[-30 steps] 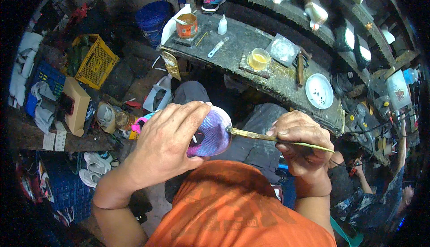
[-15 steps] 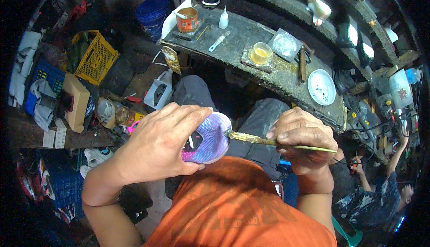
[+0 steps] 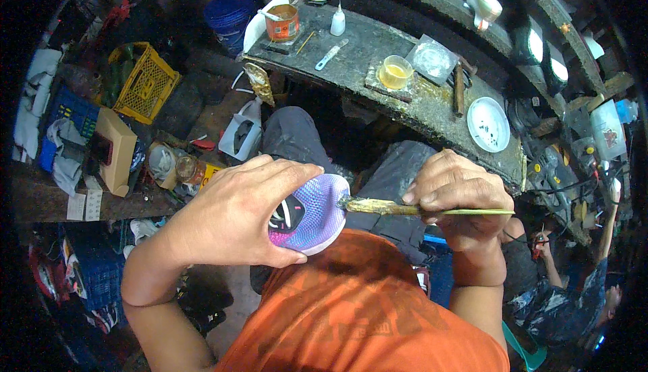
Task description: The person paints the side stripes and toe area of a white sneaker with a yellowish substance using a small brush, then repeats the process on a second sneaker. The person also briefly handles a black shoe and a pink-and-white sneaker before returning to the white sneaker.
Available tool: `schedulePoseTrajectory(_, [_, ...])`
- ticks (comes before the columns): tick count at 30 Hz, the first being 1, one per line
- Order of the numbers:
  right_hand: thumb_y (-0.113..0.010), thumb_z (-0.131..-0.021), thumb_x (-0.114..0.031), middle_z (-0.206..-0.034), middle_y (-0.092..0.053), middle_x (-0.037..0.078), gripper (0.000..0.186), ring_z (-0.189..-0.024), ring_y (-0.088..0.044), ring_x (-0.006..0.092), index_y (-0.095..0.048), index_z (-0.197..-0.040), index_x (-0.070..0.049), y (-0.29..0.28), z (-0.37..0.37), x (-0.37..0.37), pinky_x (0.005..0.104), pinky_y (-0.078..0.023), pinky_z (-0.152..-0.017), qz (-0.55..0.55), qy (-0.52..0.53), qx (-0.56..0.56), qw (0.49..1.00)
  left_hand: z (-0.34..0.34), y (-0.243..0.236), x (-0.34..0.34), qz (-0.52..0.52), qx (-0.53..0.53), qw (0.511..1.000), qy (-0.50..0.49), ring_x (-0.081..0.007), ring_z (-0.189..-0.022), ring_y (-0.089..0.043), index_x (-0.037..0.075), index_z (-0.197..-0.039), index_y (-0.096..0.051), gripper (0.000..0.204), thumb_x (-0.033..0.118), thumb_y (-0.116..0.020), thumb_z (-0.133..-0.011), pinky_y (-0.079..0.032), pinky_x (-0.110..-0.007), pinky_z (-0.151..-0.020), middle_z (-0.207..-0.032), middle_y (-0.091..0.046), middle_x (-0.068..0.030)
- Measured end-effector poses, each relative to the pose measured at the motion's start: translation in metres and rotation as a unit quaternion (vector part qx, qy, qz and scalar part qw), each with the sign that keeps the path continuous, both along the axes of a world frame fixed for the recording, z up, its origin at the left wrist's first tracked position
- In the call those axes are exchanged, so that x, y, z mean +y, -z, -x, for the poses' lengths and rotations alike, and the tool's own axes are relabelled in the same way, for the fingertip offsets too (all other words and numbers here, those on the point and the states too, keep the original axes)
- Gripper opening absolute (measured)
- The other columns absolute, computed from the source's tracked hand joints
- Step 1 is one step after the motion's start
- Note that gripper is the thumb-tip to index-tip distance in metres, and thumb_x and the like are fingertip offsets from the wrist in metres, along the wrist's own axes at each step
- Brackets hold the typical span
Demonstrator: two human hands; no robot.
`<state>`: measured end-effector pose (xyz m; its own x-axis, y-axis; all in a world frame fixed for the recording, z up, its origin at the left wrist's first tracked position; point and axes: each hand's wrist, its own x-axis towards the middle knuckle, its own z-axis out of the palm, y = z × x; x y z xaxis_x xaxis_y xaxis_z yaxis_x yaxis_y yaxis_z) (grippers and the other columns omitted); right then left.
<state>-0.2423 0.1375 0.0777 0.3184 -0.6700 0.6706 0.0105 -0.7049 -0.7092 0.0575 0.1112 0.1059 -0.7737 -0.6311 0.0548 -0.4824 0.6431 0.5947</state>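
Observation:
My left hand (image 3: 229, 213) is closed around a purple-blue mesh sneaker (image 3: 317, 213), thumb below and fingers over the top. Its toe points right, and a black patch with white laces shows beside my fingers; the heel end is hidden by the hand. Between the fingers and thumb of my right hand (image 3: 462, 203) is a thin brush (image 3: 381, 207), its handle crusted with yellowish residue. The brush's dark tip meets the edge of the sneaker's toe. Both hands are above my lap, in front of my orange shirt (image 3: 351, 304).
Ahead stands a workbench (image 3: 364, 41) with an orange can (image 3: 282, 22), a white squeeze bottle (image 3: 337, 21), a cup of yellow liquid (image 3: 395, 73), a hammer (image 3: 459, 92) and a white plate (image 3: 489, 124). A yellow crate (image 3: 146, 83) lies left. Another person's arm (image 3: 605, 227) shows at right.
The sneaker has turned slightly in my left hand, showing more of the laces. My right hand has shifted a little right, and the brush handle lies more level, its tip still at the toe.

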Motion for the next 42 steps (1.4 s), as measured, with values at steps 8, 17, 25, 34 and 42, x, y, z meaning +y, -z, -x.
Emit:
schedulePoseTrajectory(8, [-0.080,-0.078,-0.005,-0.082,-0.074,0.012,0.016,-0.077,-0.072,0.0271,-0.073,-0.091,0.000,0.000,0.001,-0.003,0.0361,-0.056,-0.070,0.006,-0.003,-0.005,1.000,-0.001,0.002,-0.005,-0.051,0.001,0.999,0.002,-0.0348,-0.113,-0.064,0.002,-0.133,-0.058,0.092,0.033,-0.094,-0.055,-0.049,-0.042,-0.099,-0.122,-0.066,-0.0167])
schedulePoseTrajectory(17, [-0.073,-0.088,-0.014,-0.082,-0.075,0.013,0.014,-0.078,-0.073,0.0277,-0.073,-0.090,-0.001,0.001,0.003,-0.005,0.0383,-0.056,-0.072,0.037,-0.022,-0.023,0.999,0.000,0.002,-0.006,-0.068,0.018,0.997,0.010,-0.0340,-0.116,-0.063,0.001,-0.135,-0.057,0.098,0.036,-0.095,-0.053,-0.048,-0.042,-0.102,-0.125,-0.065,-0.0174])
schedulePoseTrajectory(25, [-0.068,-0.092,-0.021,-0.087,-0.075,0.015,0.020,-0.080,-0.073,0.0285,-0.074,-0.091,-0.002,0.001,0.006,-0.003,0.0396,-0.055,-0.073,0.048,-0.022,-0.024,0.998,0.001,0.003,-0.005,-0.101,0.027,0.995,-0.004,-0.0313,-0.120,-0.062,0.001,-0.138,-0.055,0.101,0.036,-0.097,-0.052,-0.046,-0.041,-0.105,-0.131,-0.063,-0.0166])
schedulePoseTrajectory(34, [-0.069,-0.090,-0.026,-0.089,-0.076,0.013,0.022,-0.081,-0.072,0.0275,-0.074,-0.090,-0.004,-0.002,0.005,0.006,0.0401,-0.054,-0.075,0.048,0.005,-0.044,0.998,0.005,0.006,0.001,-0.073,0.077,0.994,-0.031,-0.0338,-0.120,-0.061,0.001,-0.138,-0.053,0.095,0.027,-0.095,-0.056,-0.046,-0.042,-0.105,-0.131,-0.063,-0.0168])
schedulePoseTrajectory(42, [-0.070,-0.084,-0.020,-0.092,-0.076,0.007,0.012,-0.081,-0.068,0.0201,-0.075,-0.087,-0.010,-0.015,0.005,0.015,0.0358,-0.050,-0.074,0.112,0.059,0.040,0.991,0.007,0.003,0.007,0.096,0.053,0.993,-0.043,-0.0344,-0.120,-0.061,0.004,-0.136,-0.055,0.091,0.017,-0.092,-0.054,-0.046,-0.044,-0.103,-0.135,-0.062,-0.0165])
